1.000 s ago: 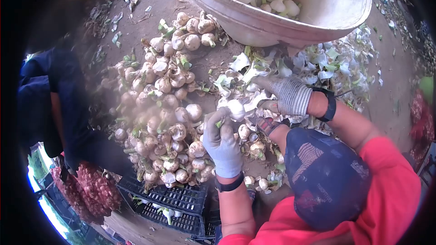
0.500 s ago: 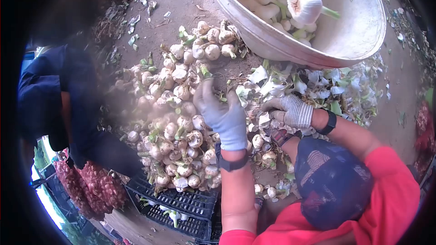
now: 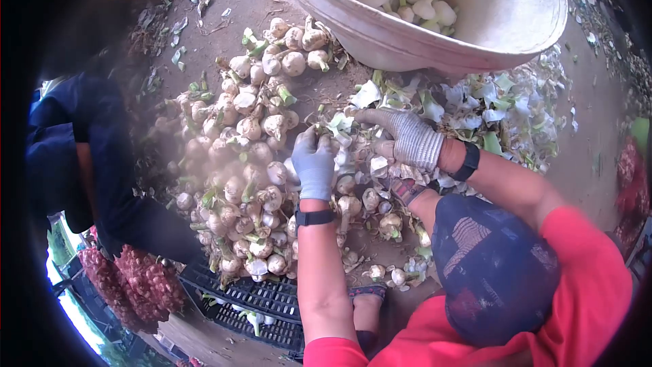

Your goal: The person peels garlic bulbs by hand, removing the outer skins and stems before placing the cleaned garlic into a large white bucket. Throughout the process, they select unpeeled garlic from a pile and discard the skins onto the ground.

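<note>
My left hand (image 3: 314, 166), in a grey-white glove, is at the right edge of a heap of garlic bulbs (image 3: 248, 129) with stubby green stalks. Its fingers are bent close together among bulbs and dry skins; what they grip, if anything, is hidden. To its right, my right hand (image 3: 411, 137), in a striped glove, reaches leftward over loose white peelings (image 3: 367, 95). Its fingers are stretched out with the thumb apart, and I make out nothing held. Beyond the hands, a large white basin (image 3: 407, 44) contains many peeled garlic bulbs (image 3: 428, 8).
Black plastic crates (image 3: 251, 299) stand at the lower left beside red mesh sacks (image 3: 136, 285). Someone in dark clothing (image 3: 102, 156) is at the left. A patterned dark cloth (image 3: 492, 268) covers my knee or head area. Cut leaves and skins (image 3: 502, 109) litter the ground below the basin.
A garlic bulb in mid-air over the basin is no longer there. My left hand has come down and drawn its spread fingers together; my right hand has moved left and stretched its fingers.
</note>
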`<state>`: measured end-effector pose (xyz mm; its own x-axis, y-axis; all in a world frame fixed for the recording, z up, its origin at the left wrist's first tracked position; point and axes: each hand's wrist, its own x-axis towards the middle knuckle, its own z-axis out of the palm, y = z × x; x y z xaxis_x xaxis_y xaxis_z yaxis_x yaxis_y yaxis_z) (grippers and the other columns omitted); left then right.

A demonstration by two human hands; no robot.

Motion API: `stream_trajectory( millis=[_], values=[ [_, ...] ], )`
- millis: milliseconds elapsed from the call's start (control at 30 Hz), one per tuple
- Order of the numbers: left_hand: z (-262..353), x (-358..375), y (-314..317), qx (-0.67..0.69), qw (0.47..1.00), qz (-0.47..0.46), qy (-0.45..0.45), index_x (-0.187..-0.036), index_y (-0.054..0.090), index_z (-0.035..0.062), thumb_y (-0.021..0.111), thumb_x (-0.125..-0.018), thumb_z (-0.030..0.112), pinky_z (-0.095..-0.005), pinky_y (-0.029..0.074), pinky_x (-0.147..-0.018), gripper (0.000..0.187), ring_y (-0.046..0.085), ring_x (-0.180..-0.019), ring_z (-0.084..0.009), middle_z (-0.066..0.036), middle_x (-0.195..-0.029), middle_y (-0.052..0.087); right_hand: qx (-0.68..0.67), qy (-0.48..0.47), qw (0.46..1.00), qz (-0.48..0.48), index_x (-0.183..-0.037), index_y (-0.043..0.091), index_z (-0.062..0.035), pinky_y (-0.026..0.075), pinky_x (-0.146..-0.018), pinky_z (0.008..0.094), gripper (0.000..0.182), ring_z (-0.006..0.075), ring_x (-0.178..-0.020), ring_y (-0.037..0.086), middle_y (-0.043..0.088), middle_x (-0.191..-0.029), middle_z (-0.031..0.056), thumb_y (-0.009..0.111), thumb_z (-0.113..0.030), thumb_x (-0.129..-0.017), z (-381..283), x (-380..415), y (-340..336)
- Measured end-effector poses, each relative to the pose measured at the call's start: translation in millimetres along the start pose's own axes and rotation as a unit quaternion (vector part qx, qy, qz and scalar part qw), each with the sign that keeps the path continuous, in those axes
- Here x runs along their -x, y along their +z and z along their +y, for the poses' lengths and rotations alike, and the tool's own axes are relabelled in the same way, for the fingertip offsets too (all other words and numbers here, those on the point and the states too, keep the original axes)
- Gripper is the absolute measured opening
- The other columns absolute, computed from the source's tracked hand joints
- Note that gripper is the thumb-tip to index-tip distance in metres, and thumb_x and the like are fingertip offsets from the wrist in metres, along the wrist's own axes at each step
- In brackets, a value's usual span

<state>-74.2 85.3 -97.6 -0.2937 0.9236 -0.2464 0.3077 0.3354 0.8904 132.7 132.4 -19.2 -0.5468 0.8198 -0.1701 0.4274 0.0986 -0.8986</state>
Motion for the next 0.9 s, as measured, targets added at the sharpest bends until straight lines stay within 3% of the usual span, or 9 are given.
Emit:
stream_trajectory(
  millis=[33,267,333,433,533,567,667,867,900],
  values=[
    [26.9,18.6,1.0,0.243,0.961,-0.068,-0.117,-0.094,0.059,-0.0006,0.055,-0.089,0.011,-0.0194,0.045,-0.056,0.013,0.054,-0.065,-0.0064,0.001,-0.077,0.058,-0.005,0.003,1.000,-0.013,-0.120,0.053,-0.0036,0.047,-0.088,0.0379,0.050,0.0313,-0.100,0.058,0.060,-0.109,0.0192,0.063,-0.017,-0.072,-3.7,4.4,3.1],
    [56.4,88.2,21.5,0.076,0.996,0.028,-0.029,-0.130,0.038,-0.0002,0.043,-0.089,0.005,-0.0221,0.045,-0.082,0.042,0.054,-0.093,-0.0103,-0.007,-0.113,0.052,-0.059,0.005,0.997,-0.058,-0.127,0.049,-0.0046,0.044,-0.092,0.0374,0.057,0.0290,-0.107,0.055,0.056,-0.116,0.0168,0.065,-0.025,-0.076,-17.6,23.4,19.1],
    [94.5,93.1,29.1,0.335,0.939,-0.019,-0.074,-0.135,0.031,0.0012,0.042,-0.088,0.003,-0.0235,0.045,-0.085,0.048,0.054,-0.098,-0.0134,-0.009,-0.115,0.052,-0.114,0.044,0.991,-0.050,-0.128,0.048,-0.0049,0.042,-0.093,0.0370,0.057,0.0261,-0.110,0.053,0.056,-0.117,0.0147,0.064,-0.026,-0.078,-17.8,21.9,16.3],
    [88.7,94.4,27.5,0.379,0.920,0.016,-0.099,-0.134,0.034,0.0010,0.048,-0.086,0.001,-0.0244,0.045,-0.085,0.050,0.054,-0.097,-0.0123,-0.009,-0.115,0.052,-0.104,-0.019,0.986,-0.132,-0.125,0.051,-0.0034,0.044,-0.088,0.0334,0.050,0.0207,-0.103,0.055,0.058,-0.114,0.0119,0.062,-0.018,-0.078,-17.5,13.6,-2.5],
    [99.2,88.3,23.6,0.363,0.924,0.034,-0.112,-0.132,0.037,0.0012,0.056,-0.080,-0.003,-0.0265,0.046,-0.085,0.055,0.054,-0.098,-0.0131,-0.009,-0.114,0.053,-0.318,0.203,0.917,-0.126,-0.117,0.057,0.0009,0.049,-0.075,0.0261,0.043,0.0141,-0.084,0.060,0.065,-0.094,0.0042,0.064,-0.026,-0.085,-28.7,5.5,-24.2],
    [76.7,85.7,23.4,0.192,0.980,0.037,-0.023,-0.128,0.042,0.0005,0.068,-0.071,-0.003,-0.0297,0.046,-0.085,0.063,0.055,-0.098,-0.0181,-0.011,-0.112,0.054,-0.237,0.088,0.962,-0.100,-0.107,0.062,0.0010,0.050,-0.068,0.0269,0.037,0.0124,-0.077,0.060,0.065,-0.091,0.0038,0.064,-0.029,-0.086,-22.1,7.2,-18.0],
    [99.2,83.3,7.8,-0.090,0.980,0.013,0.174,-0.127,0.044,-0.0009,0.072,-0.065,-0.001,-0.0306,0.047,-0.084,0.068,0.056,-0.098,-0.0224,-0.013,-0.110,0.055,-0.194,0.155,0.958,-0.141,-0.089,0.065,-0.0001,0.048,-0.060,0.0279,0.036,0.0117,-0.066,0.060,0.065,-0.072,0.0066,0.058,-0.035,-0.088,-41.8,8.4,-17.5],
    [97.1,89.5,2.7,0.009,0.985,-0.007,0.169,-0.125,0.046,-0.0021,0.076,-0.065,0.002,-0.0295,0.048,-0.083,0.067,0.057,-0.098,-0.0202,-0.013,-0.108,0.055,-0.099,0.106,0.982,-0.121,-0.086,0.065,-0.0006,0.048,-0.057,0.0288,0.036,0.0102,-0.061,0.059,0.062,-0.062,0.0060,0.057,-0.036,-0.088,-32.9,15.7,-15.2],
    [97.3,92.6,4.2,0.148,0.986,-0.021,0.075,-0.125,0.046,-0.0019,0.074,-0.069,0.000,-0.0292,0.049,-0.082,0.063,0.057,-0.098,-0.0192,-0.013,-0.106,0.056,-0.126,0.099,0.980,-0.119,-0.088,0.064,-0.0004,0.047,-0.055,0.0285,0.033,0.0092,-0.059,0.057,0.061,-0.062,0.0040,0.058,-0.033,-0.088,-32.2,17.0,-13.4]
  ],
)
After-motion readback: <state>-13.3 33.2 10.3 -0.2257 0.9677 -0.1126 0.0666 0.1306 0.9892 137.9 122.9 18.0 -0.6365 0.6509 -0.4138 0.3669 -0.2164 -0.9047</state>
